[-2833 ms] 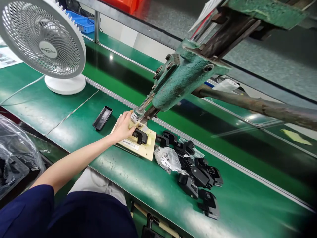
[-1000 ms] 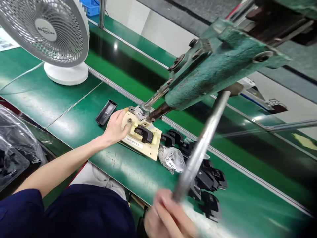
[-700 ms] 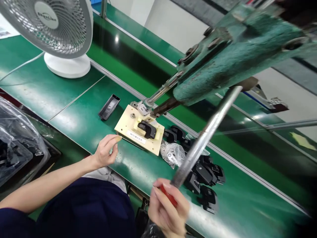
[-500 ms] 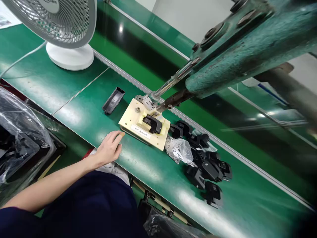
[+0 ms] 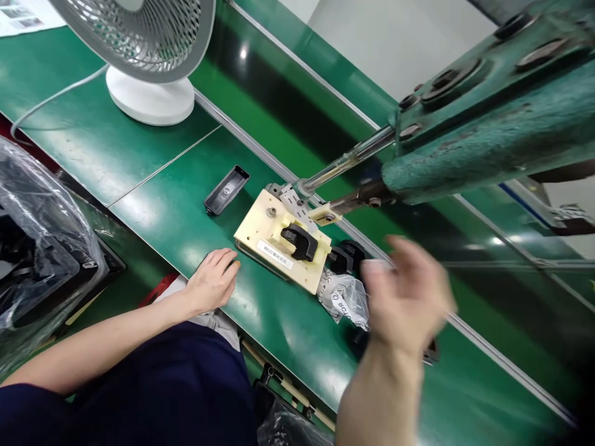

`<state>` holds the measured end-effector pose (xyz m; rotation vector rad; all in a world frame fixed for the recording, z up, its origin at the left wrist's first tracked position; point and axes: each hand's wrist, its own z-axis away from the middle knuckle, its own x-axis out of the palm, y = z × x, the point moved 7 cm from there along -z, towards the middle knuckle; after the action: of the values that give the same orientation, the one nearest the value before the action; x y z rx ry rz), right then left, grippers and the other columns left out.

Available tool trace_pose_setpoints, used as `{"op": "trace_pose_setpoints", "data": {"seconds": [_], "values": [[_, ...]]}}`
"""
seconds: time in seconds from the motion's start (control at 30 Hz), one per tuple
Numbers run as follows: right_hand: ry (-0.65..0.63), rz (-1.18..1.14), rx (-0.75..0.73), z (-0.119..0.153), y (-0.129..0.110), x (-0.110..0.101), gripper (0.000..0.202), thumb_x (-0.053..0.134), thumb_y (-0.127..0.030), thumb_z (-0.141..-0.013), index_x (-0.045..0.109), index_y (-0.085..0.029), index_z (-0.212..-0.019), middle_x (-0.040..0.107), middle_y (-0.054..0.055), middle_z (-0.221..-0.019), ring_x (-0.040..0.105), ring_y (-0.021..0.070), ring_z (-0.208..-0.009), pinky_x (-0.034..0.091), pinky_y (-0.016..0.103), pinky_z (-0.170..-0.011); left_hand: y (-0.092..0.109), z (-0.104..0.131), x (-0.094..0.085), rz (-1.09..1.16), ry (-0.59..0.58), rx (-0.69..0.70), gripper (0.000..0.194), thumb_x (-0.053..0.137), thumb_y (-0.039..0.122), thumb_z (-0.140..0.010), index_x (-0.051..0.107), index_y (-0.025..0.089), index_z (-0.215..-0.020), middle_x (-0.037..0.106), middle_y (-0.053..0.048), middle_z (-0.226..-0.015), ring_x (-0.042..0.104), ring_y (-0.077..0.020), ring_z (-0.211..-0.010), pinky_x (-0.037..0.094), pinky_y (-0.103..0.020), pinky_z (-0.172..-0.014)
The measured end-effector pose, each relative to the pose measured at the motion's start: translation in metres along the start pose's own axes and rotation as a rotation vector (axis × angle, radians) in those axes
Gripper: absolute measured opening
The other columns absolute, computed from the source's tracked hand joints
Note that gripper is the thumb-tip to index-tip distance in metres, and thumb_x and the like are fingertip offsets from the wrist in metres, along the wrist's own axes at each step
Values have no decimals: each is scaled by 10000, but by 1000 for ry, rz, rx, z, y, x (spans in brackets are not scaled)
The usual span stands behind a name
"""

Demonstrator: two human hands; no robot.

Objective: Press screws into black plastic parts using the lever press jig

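My left hand [image 5: 214, 282] rests at the front edge of the green bench, its fingers loosely extended and nothing in them. Beyond it lies a cream fixture plate [image 5: 255, 217] with a white label, and in the plate's nest sits a black plastic part [image 5: 300, 243]. My right hand [image 5: 406, 294], blurred by motion, is raised over the right side of the bench. Its thumb and fingers are apart, and no object shows between them. Behind it, mostly hidden, are black parts [image 5: 346, 255]. A clear printed plastic bag [image 5: 344, 297] lies beside the plate.
A green machine arm [image 5: 474, 136] slants in from the upper right, with a metal rod [image 5: 346, 162] reaching toward the fixture. A black tray-like housing [image 5: 227, 191] lies left of the plate. At the back left stands a white fan [image 5: 153, 99]. Plastic-wrapped items [image 5: 41, 248] sit lower left.
My right hand has come into view from below, covering many of the black parts. My left hand stays at the bench edge, its fingers slightly lower. The view has shifted a little.
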<state>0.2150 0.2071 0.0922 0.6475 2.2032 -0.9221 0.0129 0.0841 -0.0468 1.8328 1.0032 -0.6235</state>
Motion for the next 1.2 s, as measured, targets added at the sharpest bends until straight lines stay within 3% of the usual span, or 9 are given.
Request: {"op": "trace_pose_setpoints", "data": {"seconds": [0.1, 0.2, 0.3, 0.43, 0.5, 0.6, 0.73, 0.93, 1.2], "values": [[-195, 80, -25, 13, 8, 60, 540, 577, -461, -876, 507, -155, -1316, 558, 191, -1301, 542, 356, -1204, 460, 599, -985, 3, -1, -1, -15, 9, 33, 267, 459, 129, -844, 616, 91, -1056, 630, -209, -1143, 588, -317, -1096, 518, -514, -934], [-224, 108, -51, 17, 15, 86, 499, 586, -475, -859, 552, -166, -1250, 613, 164, -1229, 551, 344, -1201, 402, 630, -1035, 2, -1, -1, 21, 17, 18, 291, 453, 112, -850, 610, 87, -1093, 638, -207, -1138, 591, -312, -1101, 507, -522, -962], [-206, 38, -65, 4, 11, 74, 467, 637, -458, -833, 583, -189, -1210, 645, 133, -1172, 612, 299, -1108, 490, 541, -988, -5, 3, -4, 234, 95, -54, 316, 461, 107, -853, 610, 128, -1131, 660, -177, -1114, 607, -299, -1096, 512, -517, -966], [-201, -62, -165, -3, -26, 39, 517, 699, -403, -808, 554, -202, -1262, 629, 124, -1210, 611, 277, -1118, 535, 475, -962, -11, 12, -13, 432, 187, -88, 327, 445, 114, -875, 590, 174, -1162, 694, -123, -1012, 670, -242, -988, 576, -423, -878], [-217, -132, -207, 10, -47, 30, 526, 704, -359, -818, 530, -221, -1294, 630, 112, -1210, 617, 262, -1112, 544, 458, -960, -11, 16, -20, 510, 196, -142, 345, 430, 138, -905, 526, 186, -1233, 694, -111, -1011, 688, -213, -951, 598, -381, -833], [-168, -234, -214, 44, -69, 29, 540, 705, -270, -822, 503, -240, -1322, 641, 106, -1172, 635, 248, -1068, 574, 427, -908, -10, 21, -28, 923, 158, -385, 370, 480, 214, -927, 443, 209, -1295, 685, -108, -1072, 687, -201, -988, 601, -378, -851], [-8, -284, -178, 93, -84, 40, 612, 716, -191, -805, 458, -237, -1358, 638, 117, -1140, 639, 261, -1044, 592, 450, -855, 16, 21, -28, 1423, -9, -689, 461, 631, 297, -858, 446, 242, -1278, 676, -86, -1095, 673, -191, -993, 585, -377, -878], [153, -133, -210, 140, -98, 50, 594, 644, -7, -761, 494, -207, -1300, 659, 100, -1105, 628, 271, -1090, 623, 434, -790, 36, 27, -21, 1401, -173, -848, 590, 734, 350, -768, 459, 266, -1283, 659, -26, -911, 646, -160, -811, 580, -345, -772], [287, -65, -298, 163, -98, 47, 224, 604, -46, -823, 555, -199, -980, 630, 93, -1142, 554, 269, -1210, 616, 413, -785, 40, 36, -12, 1329, -314, -827, 635, 718, 388, -741, 459, 298, -1313, 624, -14, -854, 613, -158, -758, 546, -332, -750]]}}
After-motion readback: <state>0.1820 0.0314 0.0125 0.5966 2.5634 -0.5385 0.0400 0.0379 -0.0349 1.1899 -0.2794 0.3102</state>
